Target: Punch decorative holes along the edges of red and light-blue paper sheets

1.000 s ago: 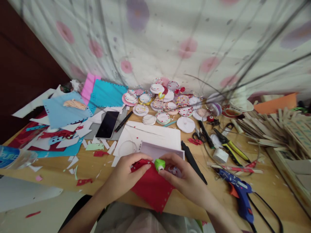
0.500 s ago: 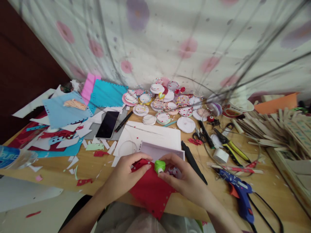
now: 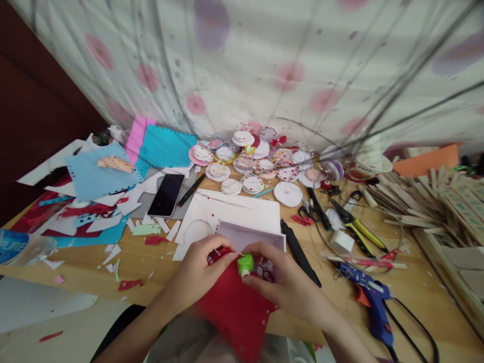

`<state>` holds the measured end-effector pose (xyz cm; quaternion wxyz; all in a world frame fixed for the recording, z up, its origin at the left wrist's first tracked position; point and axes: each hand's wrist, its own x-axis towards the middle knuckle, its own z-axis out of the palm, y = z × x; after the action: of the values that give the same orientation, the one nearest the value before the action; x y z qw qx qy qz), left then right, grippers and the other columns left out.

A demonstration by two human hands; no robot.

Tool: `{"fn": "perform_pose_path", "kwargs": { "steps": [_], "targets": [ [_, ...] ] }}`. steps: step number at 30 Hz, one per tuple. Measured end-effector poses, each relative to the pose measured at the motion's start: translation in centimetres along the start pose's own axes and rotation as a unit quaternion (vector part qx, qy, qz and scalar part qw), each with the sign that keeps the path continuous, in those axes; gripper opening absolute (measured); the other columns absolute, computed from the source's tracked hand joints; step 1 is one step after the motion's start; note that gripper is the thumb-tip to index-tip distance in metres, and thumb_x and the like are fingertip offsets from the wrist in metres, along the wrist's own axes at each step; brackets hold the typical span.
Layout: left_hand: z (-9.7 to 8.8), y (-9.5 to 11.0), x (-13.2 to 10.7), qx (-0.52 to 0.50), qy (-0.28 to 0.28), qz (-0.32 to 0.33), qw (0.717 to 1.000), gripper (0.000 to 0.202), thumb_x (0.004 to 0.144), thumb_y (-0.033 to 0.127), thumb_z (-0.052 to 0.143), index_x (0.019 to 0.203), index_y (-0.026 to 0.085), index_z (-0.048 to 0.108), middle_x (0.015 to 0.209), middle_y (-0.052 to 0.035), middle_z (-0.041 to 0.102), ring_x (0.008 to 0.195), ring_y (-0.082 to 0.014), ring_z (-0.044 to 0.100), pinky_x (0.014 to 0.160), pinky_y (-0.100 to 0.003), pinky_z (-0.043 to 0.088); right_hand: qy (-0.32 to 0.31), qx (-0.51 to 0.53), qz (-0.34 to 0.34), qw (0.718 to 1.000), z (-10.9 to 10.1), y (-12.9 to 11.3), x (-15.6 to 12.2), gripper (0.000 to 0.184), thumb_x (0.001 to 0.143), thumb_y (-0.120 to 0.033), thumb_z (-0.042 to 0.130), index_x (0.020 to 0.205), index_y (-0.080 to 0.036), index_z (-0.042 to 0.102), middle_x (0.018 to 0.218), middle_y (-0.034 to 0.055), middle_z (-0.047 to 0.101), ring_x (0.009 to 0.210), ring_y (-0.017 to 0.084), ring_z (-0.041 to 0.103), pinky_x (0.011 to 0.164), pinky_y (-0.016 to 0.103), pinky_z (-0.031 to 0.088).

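While there's a whole craft explosion spread over this desk (image 3: 162, 254), the bit we're looking at is right in the middle near the front edge. We've got the left hand (image 3: 199, 265) with thumb and fingers pinched close together on the top part of a red sheet (image 3: 236, 305), and that sheet slopes down toward us, its lowest corner hanging past the desk edge over the lap. Small holes run along its lower edges. The right hand (image 3: 279, 271) is curled around a little green tool (image 3: 245, 263), thumb low and fingers above, and we see it sitting at the upper edge of the sheet, just beside the left fingertips. We can't quite tell how far the paper goes into it. Right behind the hands there's a shallow pale box (image 3: 251, 232), partly hidden, resting on a big white sheet (image 3: 238, 202). Farther back we've got a crowd of layered paper discs (image 3: 252, 182), with a phone (image 3: 166, 195) and a black pen (image 3: 191, 189) off to their left. Over on the right side we spot yellow-handled pliers (image 3: 361, 233), a blue glue gun (image 3: 372, 292) near the front, and a heap of wooden sticks (image 3: 406, 196).
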<state>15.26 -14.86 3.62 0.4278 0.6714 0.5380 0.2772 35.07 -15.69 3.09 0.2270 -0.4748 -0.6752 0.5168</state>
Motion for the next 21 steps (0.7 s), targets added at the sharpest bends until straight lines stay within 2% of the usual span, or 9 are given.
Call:
{"fn": "perform_pose_path", "kwargs": {
  "steps": [9, 13, 16, 21],
  "targets": [
    [0.6, 0.0, 0.4, 0.007, 0.005, 0.006, 1.0, 0.008, 0.084, 0.02, 0.057, 0.079, 0.019, 0.063, 0.08, 0.0011, 0.066, 0.079, -0.0146, 0.061, 0.074, -0.023, 0.045, -0.01, 0.083, -0.016, 0.996, 0.2, 0.6, 0.6, 0.034, 0.076, -0.023, 0.068, 0.109, -0.023, 0.059, 0.103, 0.0031, 0.066, 0.095, 0.019, 0.061, 0.084, 0.03, 0.047],
    [0.7, 0.1, 0.5, 0.009, 0.011, 0.009, 1.0, 0.008, 0.084, 0.019, 0.057, 0.079, 0.019, 0.063, 0.08, 0.0003, 0.067, 0.079, -0.0148, 0.061, 0.074, -0.023, 0.045, 0.006, 0.114, -0.014, 0.993, 0.6, 1.3, 0.8, 0.034, 0.075, -0.022, 0.07, 0.108, -0.022, 0.06, 0.102, 0.0028, 0.066, 0.093, 0.018, 0.062, 0.084, 0.03, 0.048],
    [0.8, 0.2, 0.4, 0.01, 0.014, 0.015, 1.0, 0.009, 0.083, 0.018, 0.057, 0.078, 0.018, 0.064, 0.079, -0.0005, 0.066, 0.078, -0.0149, 0.061, 0.073, -0.023, 0.045, 0.023, 0.099, -0.01, 0.995, 0.6, 1.3, 0.7, 0.03, 0.076, -0.022, 0.068, 0.104, -0.022, 0.061, 0.095, 0.0014, 0.066, 0.087, 0.017, 0.061, 0.078, 0.028, 0.048],
    [0.8, 0.2, 0.4, 0.02, 0.019, 0.018, 0.999, 0.009, 0.083, 0.016, 0.057, 0.078, 0.018, 0.064, 0.078, -0.0005, 0.066, 0.077, -0.0147, 0.061, 0.072, -0.023, 0.045, 0.011, 0.047, -0.02, 0.999, 0.5, 0.8, 0.7, 0.026, 0.076, -0.023, 0.068, 0.101, -0.022, 0.062, 0.092, 0.0005, 0.066, 0.084, 0.016, 0.059, 0.076, 0.027, 0.045]
  ]
}}
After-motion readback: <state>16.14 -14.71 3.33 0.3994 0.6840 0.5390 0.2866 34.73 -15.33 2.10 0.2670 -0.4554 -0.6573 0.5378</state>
